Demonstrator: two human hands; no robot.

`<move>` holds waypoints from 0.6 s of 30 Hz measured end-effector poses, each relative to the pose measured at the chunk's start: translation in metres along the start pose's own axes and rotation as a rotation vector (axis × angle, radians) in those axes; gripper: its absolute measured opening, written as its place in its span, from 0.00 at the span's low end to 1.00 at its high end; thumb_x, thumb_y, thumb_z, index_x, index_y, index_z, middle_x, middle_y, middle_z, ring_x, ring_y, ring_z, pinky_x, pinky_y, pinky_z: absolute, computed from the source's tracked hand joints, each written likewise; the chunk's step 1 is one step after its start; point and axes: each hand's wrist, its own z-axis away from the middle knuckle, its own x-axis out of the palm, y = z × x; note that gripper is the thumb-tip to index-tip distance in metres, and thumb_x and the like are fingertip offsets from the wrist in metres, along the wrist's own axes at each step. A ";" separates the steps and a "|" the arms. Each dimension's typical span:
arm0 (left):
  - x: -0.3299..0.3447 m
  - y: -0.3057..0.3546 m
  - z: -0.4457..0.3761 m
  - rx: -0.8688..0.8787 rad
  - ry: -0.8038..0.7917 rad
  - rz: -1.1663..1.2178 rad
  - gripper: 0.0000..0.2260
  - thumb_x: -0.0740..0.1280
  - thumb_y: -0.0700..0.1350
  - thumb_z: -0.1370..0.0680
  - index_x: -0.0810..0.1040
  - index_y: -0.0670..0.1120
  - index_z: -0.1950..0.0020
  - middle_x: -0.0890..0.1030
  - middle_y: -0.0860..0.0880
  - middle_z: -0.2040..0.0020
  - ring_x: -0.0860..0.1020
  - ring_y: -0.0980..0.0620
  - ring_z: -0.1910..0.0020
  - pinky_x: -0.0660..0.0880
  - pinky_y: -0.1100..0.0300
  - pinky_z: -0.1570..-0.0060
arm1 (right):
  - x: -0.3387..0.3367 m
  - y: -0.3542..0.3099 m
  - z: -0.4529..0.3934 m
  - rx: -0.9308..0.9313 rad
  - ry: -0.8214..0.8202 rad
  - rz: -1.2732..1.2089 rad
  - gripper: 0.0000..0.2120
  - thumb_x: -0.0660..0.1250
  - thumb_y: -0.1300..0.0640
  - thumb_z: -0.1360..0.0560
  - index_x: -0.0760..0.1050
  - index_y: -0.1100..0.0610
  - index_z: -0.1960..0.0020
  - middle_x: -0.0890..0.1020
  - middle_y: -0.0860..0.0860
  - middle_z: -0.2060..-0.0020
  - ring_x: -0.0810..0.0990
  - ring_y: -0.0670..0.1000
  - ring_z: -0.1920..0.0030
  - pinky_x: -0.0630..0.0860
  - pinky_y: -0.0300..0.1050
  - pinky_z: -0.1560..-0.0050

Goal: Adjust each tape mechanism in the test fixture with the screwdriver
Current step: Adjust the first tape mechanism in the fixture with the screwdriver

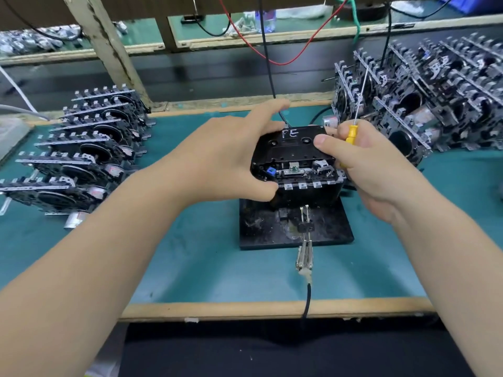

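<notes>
A black tape mechanism [294, 156], with a cassette marked "FE" on top, sits in the black test fixture [294, 227] at the middle of the bench. My left hand [231, 159] grips the mechanism's left side, thumb at the front edge and fingers over the back. My right hand [362, 170] touches the mechanism's right side with the thumb on the cassette. It also holds the yellow-handled screwdriver [352, 131], whose thin metal shaft points up and away from the mechanism.
Rows of tape mechanisms [81, 156] lie stacked at the left, and a larger pile of tape mechanisms [435, 104] stands at the right. A metal clip with a black cable [304, 259] lies in front of the fixture. Red, black and green wires hang behind.
</notes>
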 end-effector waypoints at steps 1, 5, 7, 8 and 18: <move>0.002 0.002 0.002 0.006 0.018 0.017 0.42 0.74 0.53 0.33 0.60 0.54 0.22 0.74 0.58 0.27 0.72 0.58 0.51 0.65 0.75 0.50 | 0.001 0.001 0.000 -0.005 0.004 -0.012 0.15 0.72 0.49 0.31 0.67 0.48 0.54 0.83 0.33 0.59 0.79 0.32 0.64 0.67 0.42 0.54; 0.015 -0.001 0.008 0.074 0.055 0.040 0.23 0.70 0.50 0.27 0.70 0.52 0.33 0.73 0.50 0.26 0.70 0.50 0.28 0.58 0.69 0.29 | 0.003 0.005 0.002 -0.030 0.025 -0.041 0.13 0.71 0.55 0.23 0.66 0.48 0.53 0.82 0.31 0.63 0.78 0.32 0.66 0.70 0.37 0.57; 0.022 -0.004 0.011 0.099 0.071 0.027 0.20 0.67 0.50 0.25 0.72 0.50 0.34 0.64 0.46 0.20 0.57 0.50 0.19 0.46 0.65 0.23 | 0.004 0.005 0.002 -0.034 0.031 -0.042 0.12 0.70 0.57 0.21 0.67 0.48 0.53 0.81 0.31 0.64 0.78 0.32 0.66 0.72 0.32 0.61; 0.027 -0.006 0.013 0.100 0.100 0.018 0.20 0.66 0.51 0.25 0.73 0.50 0.34 0.59 0.45 0.18 0.51 0.48 0.18 0.44 0.57 0.20 | 0.005 0.005 0.002 -0.032 0.034 -0.047 0.12 0.70 0.57 0.21 0.67 0.48 0.53 0.81 0.31 0.65 0.78 0.33 0.65 0.72 0.32 0.61; 0.060 -0.005 0.037 -0.008 0.249 0.119 0.40 0.76 0.67 0.36 0.68 0.62 0.27 0.39 0.46 0.17 0.39 0.41 0.18 0.60 0.29 0.29 | 0.007 0.002 0.005 -0.017 0.060 -0.058 0.12 0.70 0.56 0.21 0.67 0.47 0.53 0.82 0.35 0.60 0.79 0.35 0.63 0.70 0.38 0.56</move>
